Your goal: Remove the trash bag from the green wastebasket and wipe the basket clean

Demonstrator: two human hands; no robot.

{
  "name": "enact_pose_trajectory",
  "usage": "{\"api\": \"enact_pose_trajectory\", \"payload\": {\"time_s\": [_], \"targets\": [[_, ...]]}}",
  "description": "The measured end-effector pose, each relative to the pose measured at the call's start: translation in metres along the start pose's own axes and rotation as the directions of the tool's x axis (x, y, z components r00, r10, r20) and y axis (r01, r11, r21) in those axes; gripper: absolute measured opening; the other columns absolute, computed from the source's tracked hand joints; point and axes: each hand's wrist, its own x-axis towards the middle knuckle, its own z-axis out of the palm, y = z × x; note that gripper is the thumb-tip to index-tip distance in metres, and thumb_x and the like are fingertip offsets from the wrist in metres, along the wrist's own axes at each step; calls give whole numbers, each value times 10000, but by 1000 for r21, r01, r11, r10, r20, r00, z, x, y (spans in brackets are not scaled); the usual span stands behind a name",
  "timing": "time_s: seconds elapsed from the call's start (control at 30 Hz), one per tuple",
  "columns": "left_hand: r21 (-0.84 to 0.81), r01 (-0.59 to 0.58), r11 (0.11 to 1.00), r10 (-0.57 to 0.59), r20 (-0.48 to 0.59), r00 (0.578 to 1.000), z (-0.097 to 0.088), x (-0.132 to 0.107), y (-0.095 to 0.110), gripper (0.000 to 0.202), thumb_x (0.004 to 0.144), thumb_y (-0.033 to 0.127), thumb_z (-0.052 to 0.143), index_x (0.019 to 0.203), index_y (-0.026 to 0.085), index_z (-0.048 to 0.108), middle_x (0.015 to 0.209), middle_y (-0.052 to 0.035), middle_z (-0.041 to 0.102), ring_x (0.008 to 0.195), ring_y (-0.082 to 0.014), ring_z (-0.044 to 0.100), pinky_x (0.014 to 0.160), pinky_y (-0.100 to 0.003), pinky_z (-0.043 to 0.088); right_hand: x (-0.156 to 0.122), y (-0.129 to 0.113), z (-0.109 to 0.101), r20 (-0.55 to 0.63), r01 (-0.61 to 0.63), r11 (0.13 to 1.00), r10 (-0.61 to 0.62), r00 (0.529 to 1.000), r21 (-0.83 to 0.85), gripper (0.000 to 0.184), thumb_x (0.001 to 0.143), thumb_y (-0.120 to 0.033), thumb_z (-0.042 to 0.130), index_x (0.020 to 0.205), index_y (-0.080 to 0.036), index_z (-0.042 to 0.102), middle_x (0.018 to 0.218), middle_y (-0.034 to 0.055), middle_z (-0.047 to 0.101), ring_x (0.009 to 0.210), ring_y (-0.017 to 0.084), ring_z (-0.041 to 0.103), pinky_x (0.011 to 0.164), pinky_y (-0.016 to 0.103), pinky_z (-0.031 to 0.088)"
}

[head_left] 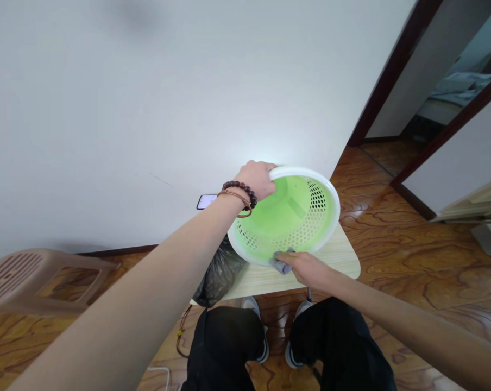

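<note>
White wall (148, 108) straight ahead, glossy wood-grain floor (412, 255) below, open doorway (433, 81) top right. Small light-wood table (345, 259) sits against the wall, right in front of my knees. Green basket (286, 217) with a white rim and perforated sides is held over the table, tilted so its opening faces me; can't tell if its underside touches the tabletop. My left hand (257, 179) is at the far-left part of the rim, fingers curled over the edge and clamped on it. Bead bracelet (240, 190) plus a thin brown cord on that wrist. My right hand (306, 269) is at the near edge of the rim, fingers pinched around a small grey cloth (282, 265) that's pressed against the rim's lower edge. Phone (206, 201), screen lit, shows just behind my left wrist, near the wall. Black plastic bag (221, 274) is bunched at the table's left side, partly under the basket and my forearm. Beige plastic stool (33, 279) stands well off to the left on the floor. Black trousers and grey shoes (251, 307) under the table edge, feet flat.
</note>
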Motion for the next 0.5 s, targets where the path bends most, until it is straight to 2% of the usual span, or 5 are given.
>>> {"api": "enact_pose_trajectory", "payload": {"time_s": [0.1, 0.17, 0.27, 0.4, 0.5], "targets": [[-2, 31, 1000, -31, -7, 999, -2, -1, 2, 418, 665, 188, 469, 1031, 276, 650, 761, -35, 662, 699, -182, 594, 613, -274, 431, 27, 18, -5, -140, -184, 982, 188, 972, 46, 565, 735, -3, 344, 1263, -143, 489, 1214, 92, 574, 1087, 195, 540, 930, 332, 415], [4, 39, 999, -39, -8, 999, -2, -2, 2, 420, 662, 191, 473, 1035, 275, 648, 750, -38, 659, 696, -187, 595, 602, -275, 430, 58, 28, 1, -227, -337, 937, 350, 909, 96, 524, 763, -31, 351, 1258, -128, 495, 1174, 105, 599, 1057, 207, 557, 912, 335, 422], [19, 22, 1000, -21, -25, 999, 0, -2, 1, 434, 659, 192, 471, 1051, 274, 640, 745, -37, 658, 706, -193, 596, 605, -277, 432, 101, 28, 19, -216, -499, 857, 515, 830, 127, 482, 796, -61, 345, 1245, -122, 507, 1133, 116, 620, 1017, 213, 577, 888, 335, 431], [26, 32, 999, -31, -36, 999, 4, -1, -3, 433, 666, 210, 466, 1059, 277, 634, 726, -30, 648, 679, -183, 591, 595, -272, 429, 120, -2, 40, -164, -480, 875, 483, 860, 59, 499, 790, -71, 387, 1272, -167, 471, 1121, 94, 625, 1009, 208, 581, 883, 336, 429], [7, 36, 999, -36, -45, 998, 5, -1, -4, 407, 662, 222, 473, 1024, 283, 648, 709, -28, 644, 659, -174, 585, 607, -273, 431, 93, -25, 46, -163, -340, 939, 342, 925, 40, 560, 772, -35, 376, 1314, -174, 411, 1222, 87, 567, 1084, 194, 546, 922, 325, 414]]}}
